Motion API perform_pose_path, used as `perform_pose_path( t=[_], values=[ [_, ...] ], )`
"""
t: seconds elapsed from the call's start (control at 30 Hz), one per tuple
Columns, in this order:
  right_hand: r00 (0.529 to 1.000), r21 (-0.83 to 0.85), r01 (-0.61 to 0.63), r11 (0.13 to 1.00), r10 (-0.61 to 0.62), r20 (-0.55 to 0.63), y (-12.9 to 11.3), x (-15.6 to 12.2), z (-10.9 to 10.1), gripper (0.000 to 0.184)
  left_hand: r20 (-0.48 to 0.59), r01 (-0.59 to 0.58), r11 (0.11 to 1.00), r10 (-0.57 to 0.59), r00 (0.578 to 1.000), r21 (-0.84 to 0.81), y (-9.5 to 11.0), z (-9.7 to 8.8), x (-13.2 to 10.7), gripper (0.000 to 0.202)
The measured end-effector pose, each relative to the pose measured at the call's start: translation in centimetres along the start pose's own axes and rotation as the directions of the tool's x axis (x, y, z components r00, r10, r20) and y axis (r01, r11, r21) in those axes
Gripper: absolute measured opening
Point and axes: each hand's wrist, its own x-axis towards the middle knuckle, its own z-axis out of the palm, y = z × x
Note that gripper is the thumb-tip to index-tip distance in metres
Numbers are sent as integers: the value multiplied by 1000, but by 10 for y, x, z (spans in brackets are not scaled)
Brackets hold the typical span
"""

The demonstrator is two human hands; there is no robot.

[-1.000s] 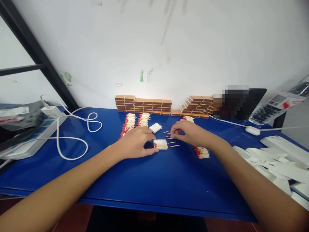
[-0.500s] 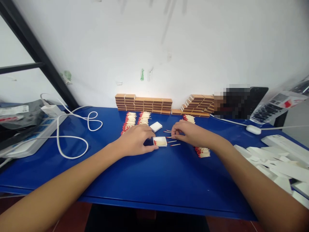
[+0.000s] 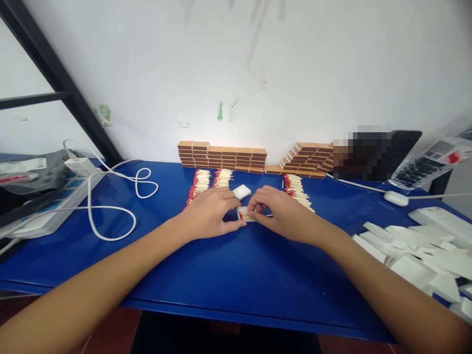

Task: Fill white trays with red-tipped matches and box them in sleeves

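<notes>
A small white matchbox tray (image 3: 244, 214) with red-tipped matches in it lies on the blue table (image 3: 236, 275), between my two hands. My left hand (image 3: 211, 212) curls around the tray's left side and holds it. My right hand (image 3: 277, 211) has its fingers pinched over the tray's right end, on matches. A white box sleeve (image 3: 242, 191) lies just behind the tray. Rows of red-tipped matches (image 3: 199, 184) lie behind my left hand, and another row of matches (image 3: 297, 191) lies behind my right hand.
Stacked brown matchboxes (image 3: 221, 157) line the wall, with a second stack (image 3: 306, 160) to the right. A white cable (image 3: 110, 206) and power strip (image 3: 55, 206) lie at left. A pile of white box parts (image 3: 416, 250) and a white mouse (image 3: 396, 197) sit at right.
My right hand has moved left from the loose matches onto the tray, and now covers its right end. My left hand has stayed at the tray.
</notes>
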Motion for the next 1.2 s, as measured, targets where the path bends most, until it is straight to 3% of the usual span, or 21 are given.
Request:
perform_pose_path(
  t=[0.17,0.37,0.57,0.73,0.87,1.03,1.2],
  values=[
    [1000,-5,-26,1000,26,-11,4,2,-4,12,5,7,1000,-7,1000,-4,-1,0,0,29],
    [967,-132,-201,971,175,-186,35,7,-26,14,50,49,999,-48,998,-14,-1,-3,0,30],
    [978,-189,-210,959,206,-42,52,8,-22,21,65,63,998,-62,996,-15,-1,-4,1,29],
    [973,-185,-224,957,231,15,53,8,-11,21,69,71,997,-70,995,-14,-2,-5,1,30],
    [973,-159,-220,962,228,34,51,7,-15,22,77,76,997,-75,994,-10,-2,-6,1,29],
    [990,-140,-141,980,139,-23,39,4,-22,19,81,77,997,-76,994,0,-2,-6,1,28],
    [997,-49,-64,997,67,47,20,3,-6,17,65,44,999,-45,997,7,-1,-3,1,27]
  ],
)
